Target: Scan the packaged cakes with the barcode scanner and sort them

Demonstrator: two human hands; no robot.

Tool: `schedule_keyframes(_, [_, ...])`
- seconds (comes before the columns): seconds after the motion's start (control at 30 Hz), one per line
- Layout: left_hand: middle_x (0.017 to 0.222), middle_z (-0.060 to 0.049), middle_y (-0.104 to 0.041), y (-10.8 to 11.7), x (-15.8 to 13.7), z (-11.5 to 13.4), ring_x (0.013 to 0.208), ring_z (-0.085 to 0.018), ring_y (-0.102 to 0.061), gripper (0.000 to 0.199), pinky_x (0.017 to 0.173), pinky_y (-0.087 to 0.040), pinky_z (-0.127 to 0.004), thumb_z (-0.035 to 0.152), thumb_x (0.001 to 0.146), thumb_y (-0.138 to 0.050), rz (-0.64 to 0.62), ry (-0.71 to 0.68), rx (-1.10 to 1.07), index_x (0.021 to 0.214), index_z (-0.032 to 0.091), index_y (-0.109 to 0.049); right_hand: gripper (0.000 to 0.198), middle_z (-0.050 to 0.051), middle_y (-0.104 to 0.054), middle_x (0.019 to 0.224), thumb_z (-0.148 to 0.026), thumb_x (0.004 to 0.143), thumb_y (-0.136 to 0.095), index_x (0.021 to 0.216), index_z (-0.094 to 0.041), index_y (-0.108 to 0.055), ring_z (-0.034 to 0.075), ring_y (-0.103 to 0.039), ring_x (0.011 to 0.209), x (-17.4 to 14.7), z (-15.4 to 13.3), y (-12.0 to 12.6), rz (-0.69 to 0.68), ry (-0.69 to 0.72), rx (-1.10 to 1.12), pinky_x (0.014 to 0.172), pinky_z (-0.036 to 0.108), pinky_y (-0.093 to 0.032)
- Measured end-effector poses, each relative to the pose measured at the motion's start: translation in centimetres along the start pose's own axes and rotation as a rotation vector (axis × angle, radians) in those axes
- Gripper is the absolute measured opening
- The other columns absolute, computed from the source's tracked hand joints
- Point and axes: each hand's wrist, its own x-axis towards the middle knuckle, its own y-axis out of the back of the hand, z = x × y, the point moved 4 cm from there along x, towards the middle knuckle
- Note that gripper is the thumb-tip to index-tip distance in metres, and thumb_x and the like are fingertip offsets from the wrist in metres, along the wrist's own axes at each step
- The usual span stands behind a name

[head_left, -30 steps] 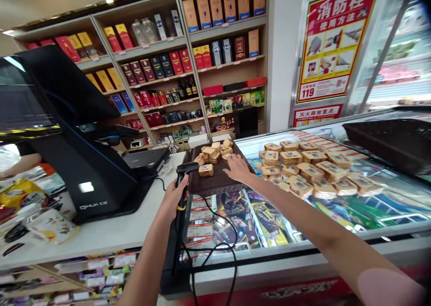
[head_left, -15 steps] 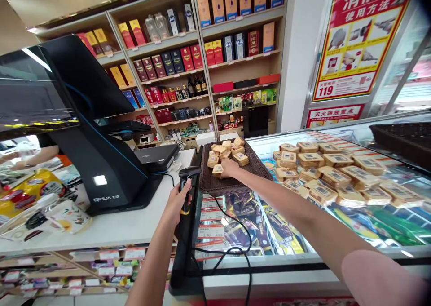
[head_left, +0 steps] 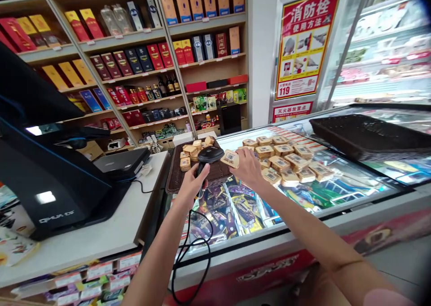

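Observation:
My left hand is wrapped round the handle of a black barcode scanner, its head turned toward the right. In my right hand is a small cream-coloured food packet, with a barcode label on its visible face. The packet is just right of the scanner head, with a small gap between them. Beneath the scanner, a dark brown woven basket holds several similar packets. More labelled packets lie in rows and stacks on the freezer's glass top, right of my right hand.
A glass-topped freezer runs to the right, with a second dark woven basket on it. The scanner's black cable hangs in loops. At left, a black checkout machine occupies the white counter. Stocked shelves stand behind.
My right hand has lifted a packet out of the basket and moved it right. My left hand has raised the scanner over the basket, beside the packet. The view has turned right.

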Motion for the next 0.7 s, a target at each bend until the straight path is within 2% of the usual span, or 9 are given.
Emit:
schedule_keyframes(0.17, [0.062, 0.005, -0.047, -4.3, -0.5, 1.0, 0.05, -0.006, -0.043, 0.048, 0.049, -0.03, -0.02, 0.063, 0.076, -0.068, -0.147, -0.015, 0.068, 0.088, 0.018, -0.057, 0.043, 0.015, -0.058, 0.108, -0.031, 0.075, -0.071, 0.111, -0.013, -0.055, 0.032, -0.052, 0.104, -1.7, 3.5, 1.6, 0.034, -0.071, -0.062, 0.086, 0.039, -0.045])
schedule_keyframes(0.3, [0.06, 0.005, -0.046, -6.1, -0.6, 1.5, 0.051, -0.008, -0.043, 0.048, 0.048, -0.03, -0.02, 0.064, 0.077, -0.066, -0.184, 0.004, 0.112, 0.085, 0.018, -0.055, 0.045, 0.016, -0.06, 0.107, -0.036, 0.075, -0.074, 0.109, -0.013, -0.056, 0.032, -0.053, 0.102, -2.3, 4.9, 2.1, 0.034, -0.106, -0.091, 0.086, 0.039, -0.045])
schedule_keyframes(0.5, [0.059, 0.007, -0.041, -6.9, -0.4, 1.5, 0.05, -0.007, -0.041, 0.05, 0.049, -0.031, -0.021, 0.066, 0.073, -0.068, -0.193, 0.031, 0.111, 0.08, 0.019, -0.051, 0.052, 0.013, -0.062, 0.106, -0.047, 0.075, -0.075, 0.112, -0.014, -0.058, 0.031, -0.056, 0.1, -3.3, 5.6, 2.1, 0.032, -0.143, -0.109, 0.084, 0.037, -0.044])
schedule_keyframes(0.63, [0.059, 0.007, -0.042, -6.6, -0.3, 1.1, 0.05, -0.007, -0.041, 0.051, 0.05, -0.031, -0.021, 0.066, 0.072, -0.069, -0.178, 0.035, 0.124, 0.081, 0.018, -0.053, 0.044, 0.016, -0.063, 0.104, -0.046, 0.078, -0.072, 0.107, -0.014, -0.06, 0.033, -0.055, 0.1, -3.8, 6.5, 1.7, 0.028, -0.193, -0.145, 0.085, 0.041, -0.042])
schedule_keyframes(0.7, [0.058, 0.007, -0.042, -6.1, -0.1, 0.7, 0.049, -0.008, -0.042, 0.05, 0.05, -0.031, -0.021, 0.065, 0.073, -0.069, -0.166, 0.036, 0.129, 0.08, 0.019, -0.052, 0.04, 0.019, -0.062, 0.109, -0.045, 0.081, -0.07, 0.104, -0.014, -0.062, 0.036, -0.052, 0.106, -3.9, 7.1, 1.6, 0.031, -0.219, -0.172, 0.088, 0.045, -0.04])
